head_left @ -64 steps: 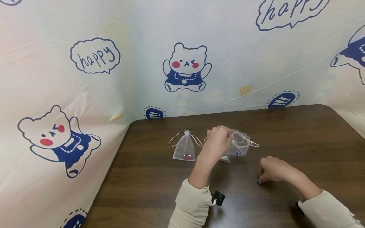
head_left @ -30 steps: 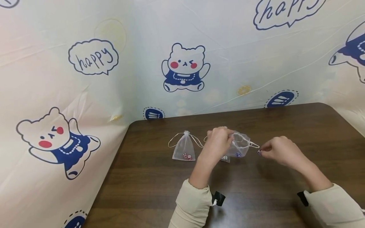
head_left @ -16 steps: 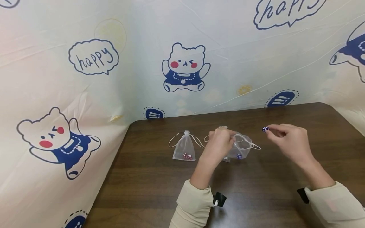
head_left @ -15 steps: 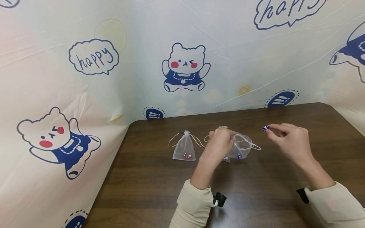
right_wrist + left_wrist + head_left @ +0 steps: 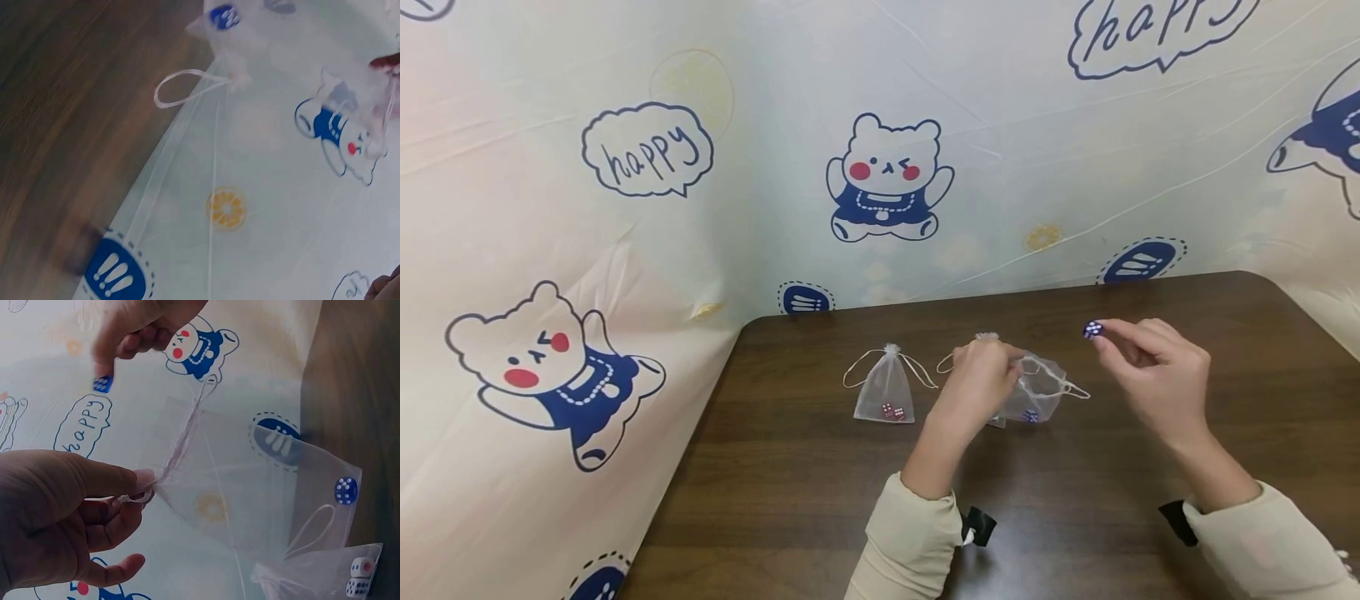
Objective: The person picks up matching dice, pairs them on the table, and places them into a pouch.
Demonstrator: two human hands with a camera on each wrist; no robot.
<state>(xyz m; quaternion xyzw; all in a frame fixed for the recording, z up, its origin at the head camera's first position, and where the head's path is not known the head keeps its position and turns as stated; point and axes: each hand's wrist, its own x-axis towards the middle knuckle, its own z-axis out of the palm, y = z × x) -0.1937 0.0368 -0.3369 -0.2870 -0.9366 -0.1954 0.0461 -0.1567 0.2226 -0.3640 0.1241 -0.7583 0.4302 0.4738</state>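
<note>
My left hand point(image 5: 973, 383) pinches the mouth edge of a sheer white drawstring pouch point(image 5: 1047, 385), thumb against finger, as the left wrist view shows. Inside that pouch a blue die point(image 5: 345, 490) with white dots lies at the bottom corner. To its right, raised above the table, my right hand point(image 5: 1161, 379) holds another blue die point(image 5: 1092, 329) between thumb and index finger. This die is apart from the pouch. In the right wrist view the pouch's cord loop point(image 5: 181, 87) hangs out, and only a bit of the right hand shows at the lower corner.
A closed pouch point(image 5: 880, 387) with red dice point(image 5: 892, 412) lies on the brown table point(image 5: 775, 500) at left. Another pouch, holding white dice point(image 5: 359, 578), sits partly hidden behind my left hand. A printed cloth point(image 5: 760, 183) hangs behind the table.
My right hand has lifted the blue die from the table, raised it past the pouch's cord, and just shifted slightly left. My left hand stays on the pouch, which has tilted a little.
</note>
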